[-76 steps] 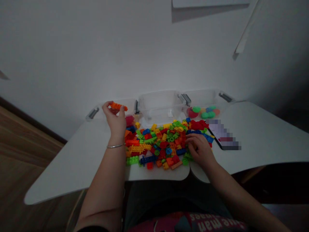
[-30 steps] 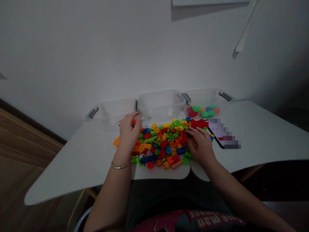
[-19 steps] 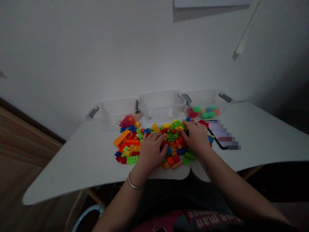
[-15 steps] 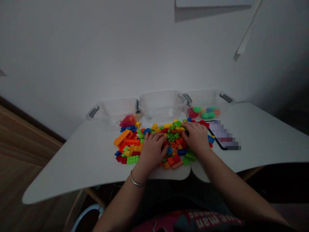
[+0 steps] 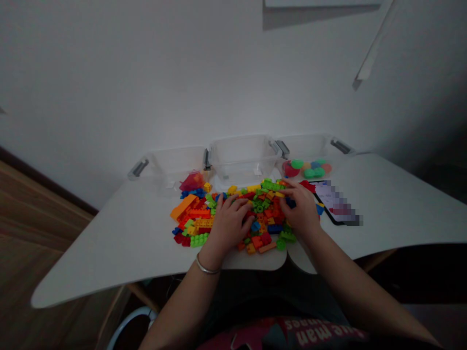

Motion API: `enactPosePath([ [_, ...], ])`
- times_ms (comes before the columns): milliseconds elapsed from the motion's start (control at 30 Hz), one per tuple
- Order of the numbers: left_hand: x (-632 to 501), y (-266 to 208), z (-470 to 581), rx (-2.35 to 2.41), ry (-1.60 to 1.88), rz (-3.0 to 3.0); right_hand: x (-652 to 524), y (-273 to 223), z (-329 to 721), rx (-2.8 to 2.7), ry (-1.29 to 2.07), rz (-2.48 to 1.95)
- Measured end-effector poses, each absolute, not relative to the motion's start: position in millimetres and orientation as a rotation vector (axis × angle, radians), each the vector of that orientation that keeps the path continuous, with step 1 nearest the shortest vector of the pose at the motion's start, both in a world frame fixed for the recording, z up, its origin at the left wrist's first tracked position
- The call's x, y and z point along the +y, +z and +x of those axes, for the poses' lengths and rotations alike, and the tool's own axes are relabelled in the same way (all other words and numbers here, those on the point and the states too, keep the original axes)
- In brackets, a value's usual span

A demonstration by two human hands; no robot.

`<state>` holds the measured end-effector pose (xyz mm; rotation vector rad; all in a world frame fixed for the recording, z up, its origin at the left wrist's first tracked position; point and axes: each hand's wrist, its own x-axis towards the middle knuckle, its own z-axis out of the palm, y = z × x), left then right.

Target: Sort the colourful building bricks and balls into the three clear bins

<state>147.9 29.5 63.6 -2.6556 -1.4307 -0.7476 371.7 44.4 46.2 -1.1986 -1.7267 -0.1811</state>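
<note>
Curving over one pile of toy bricks, my left hand has its fingers spread; my right hand covers more, though I can't tell whether it pinches anything; three clear bins stand behind, one phone at right

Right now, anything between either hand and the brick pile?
Nothing visible. The left hand is over the middle of the brick pile, the right hand over its right side. The phone lies farther right and the clear bins stand behind the pile.
</note>
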Motion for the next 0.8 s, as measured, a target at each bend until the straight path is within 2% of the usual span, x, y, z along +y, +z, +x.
enactPosePath([
  [100, 29.8, 63.8, 147.5, -1.419, -0.786, -2.647, 33.9, 45.6, 365.0, -1.776, -0.058, -1.030],
  [400, 19.4, 79.7, 150.2, -1.481, -1.024, -2.752, 14.6, 34.1, 356.6, -1.892, -0.089, -0.857],
  [533, 15.4, 84.0, 154.9, -1.601, -1.165, -2.794, 13.8, 34.0, 358.0, -1.935, -0.165, -0.830],
  [667, 16.8, 80.1, 155.2, -1.687, -1.152, -2.777, 12.7, 35.2, 359.1, -2.001, -0.245, -0.855],
  [800, 21.3, 77.2, 147.7, -1.841, -1.249, -2.689, 9.4, 33.1, 361.1, -1.945, -0.176, -0.871],
])
